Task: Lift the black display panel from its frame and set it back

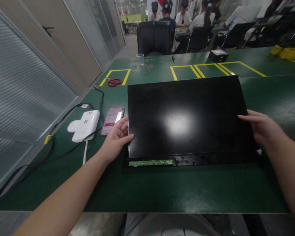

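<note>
A large black display panel [206, 114] faces up in front of me, its far side tilted up a little. A bright reflection shows on its glossy surface. My left hand [118, 137] grips the panel's left edge, thumb on the face and fingers beneath. On the opposite edge, my right hand [263, 126] holds it the same way, its lower fingers partly hidden. Along the near edge runs a narrow green circuit board [151, 163], beside a black strip. What lies under the panel is mostly hidden.
Left of the panel are a phone [111, 121], a white power strip [86, 126] and black cables [51, 150]. Red-handled scissors [114, 82], a clear cup [140, 60] and a black box [218, 55] sit farther back on the green table [162, 190]. Several people sit beyond a chair [154, 37].
</note>
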`<state>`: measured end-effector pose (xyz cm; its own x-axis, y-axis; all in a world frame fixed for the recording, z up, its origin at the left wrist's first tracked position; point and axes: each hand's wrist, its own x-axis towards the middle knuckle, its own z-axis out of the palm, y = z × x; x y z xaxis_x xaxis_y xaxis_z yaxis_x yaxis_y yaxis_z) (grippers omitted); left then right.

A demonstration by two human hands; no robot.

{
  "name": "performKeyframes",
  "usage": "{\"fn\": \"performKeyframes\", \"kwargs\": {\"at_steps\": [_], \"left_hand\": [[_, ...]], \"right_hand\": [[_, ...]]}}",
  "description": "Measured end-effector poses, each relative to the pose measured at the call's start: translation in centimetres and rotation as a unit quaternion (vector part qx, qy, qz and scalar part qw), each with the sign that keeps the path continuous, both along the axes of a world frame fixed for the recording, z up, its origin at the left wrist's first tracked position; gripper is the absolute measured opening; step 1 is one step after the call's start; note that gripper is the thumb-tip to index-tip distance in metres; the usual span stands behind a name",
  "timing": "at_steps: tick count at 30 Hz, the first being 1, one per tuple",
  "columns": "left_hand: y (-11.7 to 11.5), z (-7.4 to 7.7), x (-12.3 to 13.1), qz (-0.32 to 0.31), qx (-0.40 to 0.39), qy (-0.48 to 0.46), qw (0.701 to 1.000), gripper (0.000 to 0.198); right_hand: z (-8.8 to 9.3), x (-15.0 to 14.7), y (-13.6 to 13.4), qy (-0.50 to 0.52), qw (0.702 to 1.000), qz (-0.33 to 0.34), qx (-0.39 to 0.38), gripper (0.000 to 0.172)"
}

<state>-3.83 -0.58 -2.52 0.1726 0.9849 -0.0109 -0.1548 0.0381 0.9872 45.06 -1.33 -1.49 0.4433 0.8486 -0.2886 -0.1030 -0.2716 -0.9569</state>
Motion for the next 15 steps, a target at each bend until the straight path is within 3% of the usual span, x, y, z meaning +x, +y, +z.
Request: {"fn": "performKeyframes", "kwargs": {"at_steps": [6,15], "left_hand": [[0.0,0.1,0.1,0.011,-0.012,-0.011,1.0,0.065],[0.0,0.0,0.1,0.017,-0.014,-0.011,1.0,0.068]], "right_hand": [[0.1,-0.7,-0.1,-0.024,1.0,0.003,0.018,0.043],[0.7,-1.6,-0.1,-0.021,0.999,0.005,0.025,0.043]]}}
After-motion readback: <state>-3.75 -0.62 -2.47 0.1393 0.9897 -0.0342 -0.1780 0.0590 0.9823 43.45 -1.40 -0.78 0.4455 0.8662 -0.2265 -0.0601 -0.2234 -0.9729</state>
